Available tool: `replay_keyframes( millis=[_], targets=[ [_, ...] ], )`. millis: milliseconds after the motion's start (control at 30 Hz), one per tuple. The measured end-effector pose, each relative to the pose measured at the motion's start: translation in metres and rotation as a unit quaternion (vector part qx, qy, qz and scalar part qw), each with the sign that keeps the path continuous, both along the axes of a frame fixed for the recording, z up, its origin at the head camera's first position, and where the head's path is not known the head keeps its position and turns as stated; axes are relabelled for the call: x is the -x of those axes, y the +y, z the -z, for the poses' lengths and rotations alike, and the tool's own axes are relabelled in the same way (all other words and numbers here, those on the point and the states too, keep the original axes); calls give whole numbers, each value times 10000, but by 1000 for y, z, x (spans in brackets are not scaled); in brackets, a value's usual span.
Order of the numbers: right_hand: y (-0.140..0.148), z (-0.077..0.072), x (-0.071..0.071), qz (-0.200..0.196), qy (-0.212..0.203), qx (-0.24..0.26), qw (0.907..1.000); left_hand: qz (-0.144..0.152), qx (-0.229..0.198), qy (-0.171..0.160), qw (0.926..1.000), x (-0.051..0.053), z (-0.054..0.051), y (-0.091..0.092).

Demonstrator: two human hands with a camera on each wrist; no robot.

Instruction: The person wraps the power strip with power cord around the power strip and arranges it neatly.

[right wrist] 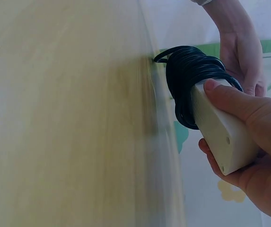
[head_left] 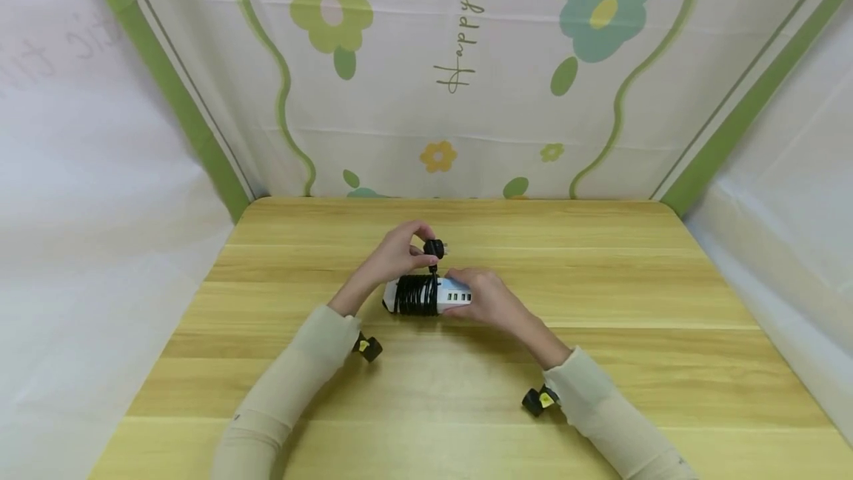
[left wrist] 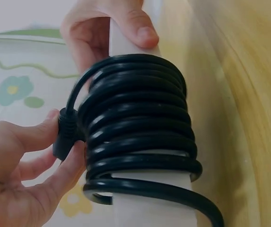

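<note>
A white power strip [head_left: 455, 296] with USB ports along one side lies lengthwise across my front, its black cord [head_left: 417, 295] wound round the left part in several turns. My right hand [head_left: 489, 301] grips the bare right end, thumb on one face and fingers on the other, as the right wrist view shows. Between thumb and fingers my left hand [head_left: 397, 254] pinches the black plug [head_left: 434, 248], just above the strip, its metal prongs pointing right. In the left wrist view, the cord [left wrist: 140, 113] runs from the plug into the coils.
The wooden table [head_left: 466, 406] spreads round both hands. A flowered cloth [head_left: 400, 95] hangs behind its far edge, and white sheets stand at both sides. Each sleeve carries a small black wrist camera [head_left: 369, 349].
</note>
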State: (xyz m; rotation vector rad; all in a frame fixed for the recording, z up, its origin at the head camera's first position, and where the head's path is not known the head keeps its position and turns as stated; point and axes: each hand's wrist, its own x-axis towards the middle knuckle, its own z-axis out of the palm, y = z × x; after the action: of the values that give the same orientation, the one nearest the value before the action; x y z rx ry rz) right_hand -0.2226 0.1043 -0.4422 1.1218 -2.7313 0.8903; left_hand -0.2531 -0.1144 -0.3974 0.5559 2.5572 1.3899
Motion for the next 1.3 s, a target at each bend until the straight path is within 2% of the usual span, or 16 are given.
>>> replay_keyframes(
  millis=[100, 233, 400, 500, 667, 900, 1167, 1300],
  targets=[
    [1, 0, 0, 27, -7, 19, 10000, 291, 215, -83, 9993, 6, 1, 5],
    [1, 3, 1, 119, 166, -30, 9998, 524, 603, -170, 9967, 14, 5, 11],
    [0, 6, 1, 367, 409, -268, 9981, 773, 1117, -221, 9905, 19, 9, 16],
    [-1, 7, 1, 455, 454, -413, 9971, 979, 1287, -296, 9864, 20, 12, 16],
    [-2, 4, -1, 588, 350, -474, 9965, 1163, 1344, -381, 9833, 26, 21, 15],
    [-1, -3, 0, 811, -94, -546, 9952, 1190, 1225, -453, 9843, 32, 30, 9],
    [12, -7, 7, 536, -320, -602, 9962, 1209, 1215, -278, 9848, 33, 34, 2],
    [14, -7, 10, 461, -333, -592, 9966, 1239, 1228, -314, 9842, 31, 32, 0]
  ],
)
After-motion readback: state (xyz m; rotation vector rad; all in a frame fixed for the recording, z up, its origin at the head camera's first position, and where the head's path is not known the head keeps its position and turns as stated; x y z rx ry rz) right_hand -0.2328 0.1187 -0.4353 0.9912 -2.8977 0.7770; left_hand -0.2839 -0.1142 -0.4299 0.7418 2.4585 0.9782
